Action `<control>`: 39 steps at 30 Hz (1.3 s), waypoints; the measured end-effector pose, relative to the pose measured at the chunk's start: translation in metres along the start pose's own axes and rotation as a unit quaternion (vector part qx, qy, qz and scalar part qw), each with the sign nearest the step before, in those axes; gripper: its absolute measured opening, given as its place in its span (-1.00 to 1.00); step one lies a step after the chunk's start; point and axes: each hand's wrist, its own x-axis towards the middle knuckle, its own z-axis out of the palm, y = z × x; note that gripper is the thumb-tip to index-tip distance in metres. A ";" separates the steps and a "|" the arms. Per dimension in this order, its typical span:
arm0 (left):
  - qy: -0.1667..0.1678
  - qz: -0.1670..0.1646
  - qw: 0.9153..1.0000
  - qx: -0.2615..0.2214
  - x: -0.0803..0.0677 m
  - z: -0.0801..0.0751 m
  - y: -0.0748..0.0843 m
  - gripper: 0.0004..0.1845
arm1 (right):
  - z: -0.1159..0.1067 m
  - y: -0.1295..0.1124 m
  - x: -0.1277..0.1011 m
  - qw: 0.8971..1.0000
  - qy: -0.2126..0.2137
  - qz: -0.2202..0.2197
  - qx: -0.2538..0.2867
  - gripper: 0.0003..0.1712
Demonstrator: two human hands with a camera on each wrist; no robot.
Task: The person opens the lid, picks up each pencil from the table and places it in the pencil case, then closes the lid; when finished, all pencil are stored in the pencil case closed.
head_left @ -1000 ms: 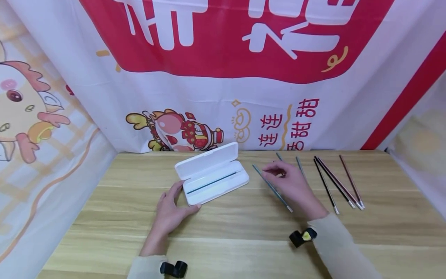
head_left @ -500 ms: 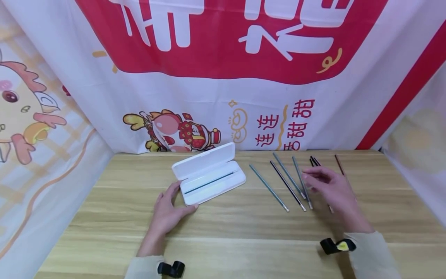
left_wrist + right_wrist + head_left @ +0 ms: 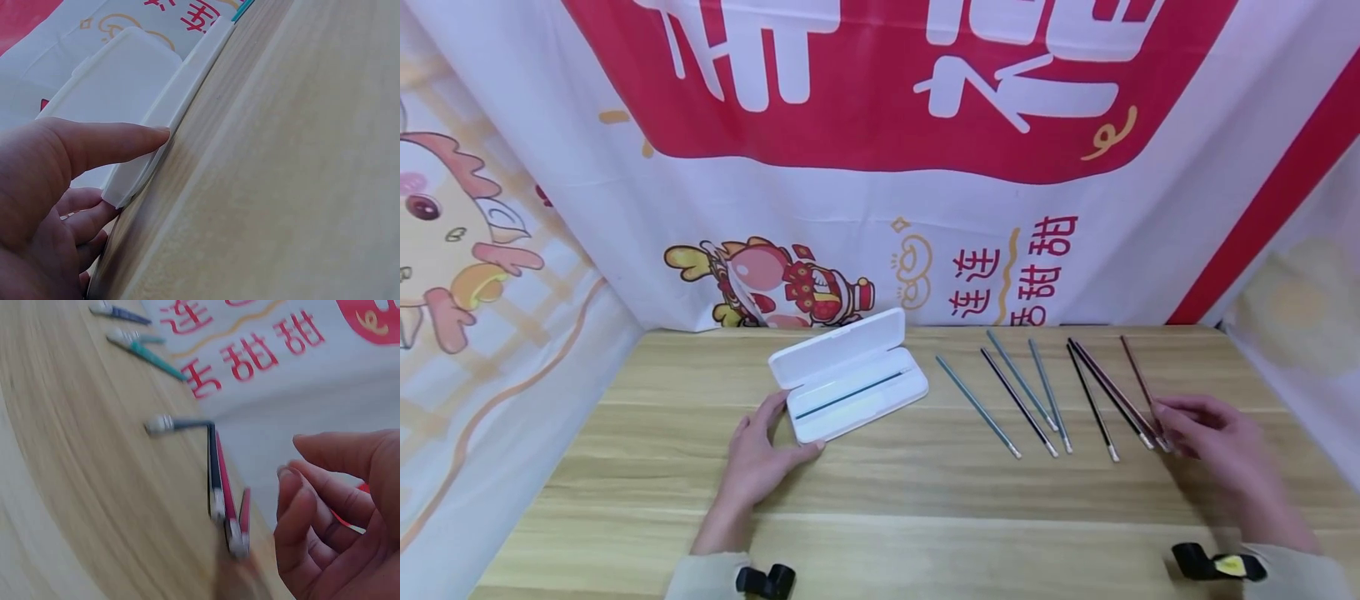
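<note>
An open white case (image 3: 850, 387) lies on the wooden table (image 3: 887, 517) with one teal brush (image 3: 850, 396) inside. My left hand (image 3: 771, 442) rests against its near left corner; the straight thumb (image 3: 156, 134) touches the case's edge (image 3: 181, 94). To the right, several thin brushes lie side by side: teal ones (image 3: 977, 407), dark ones (image 3: 1093, 404) and red ones (image 3: 1120, 392). My right hand (image 3: 1176, 427) hovers by the red brushes' metal tips (image 3: 226, 506). Its fingers (image 3: 300, 506) are loosely curled and hold nothing.
A red and white printed cloth (image 3: 880, 167) hangs right behind the table and wraps both sides. The table's right edge (image 3: 1285, 417) runs close to my right hand. Bare wood (image 3: 925, 533) spreads in front of the case and brushes.
My right hand has moved from the teal brushes in the middle to the far-right red ones, uncovering a dark brush among the teal ones. The left hand and case stayed put.
</note>
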 end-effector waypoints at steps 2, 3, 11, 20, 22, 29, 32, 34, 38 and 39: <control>-0.001 -0.001 1.000 -0.001 0.000 0.000 0.000 0.10 | -0.006 0.005 0.001 1.000 0.010 0.019 -0.013 -0.92; 0.000 -0.001 1.000 -0.002 -0.001 0.000 0.000 0.10 | -0.008 0.007 0.002 0.999 0.015 0.029 -0.027 -0.95; 0.002 0.004 1.000 -0.007 0.000 0.001 0.001 0.09 | -0.010 0.020 0.009 0.996 0.001 0.067 -0.054 -0.95; 0.002 0.005 1.000 -0.005 0.001 0.002 0.003 0.07 | -0.012 0.025 0.007 0.996 0.021 0.077 0.036 -0.89; 0.003 0.006 1.000 -0.004 0.001 0.002 0.002 0.06 | -0.013 0.025 0.007 0.994 0.040 0.090 0.046 -0.88; 0.004 0.008 1.000 -0.007 0.002 0.003 0.002 0.05 | -0.017 0.027 0.006 0.994 0.049 0.100 -0.020 -0.88; 0.004 0.009 1.000 -0.007 0.002 0.003 0.002 0.05 | -0.017 0.027 0.005 0.993 0.039 0.074 -0.082 -0.81; 0.002 0.007 1.000 -0.007 0.002 0.003 0.002 0.05 | -0.016 0.026 0.003 0.991 0.033 0.062 -0.117 -0.63; 0.001 0.004 1.000 -0.007 0.001 0.002 0.001 0.06 | -0.013 0.022 0.002 0.983 0.030 0.054 -0.173 -0.32; 0.001 0.004 1.000 -0.007 0.001 0.002 0.001 0.06 | -0.013 0.021 0.002 0.981 0.030 0.055 -0.183 -0.30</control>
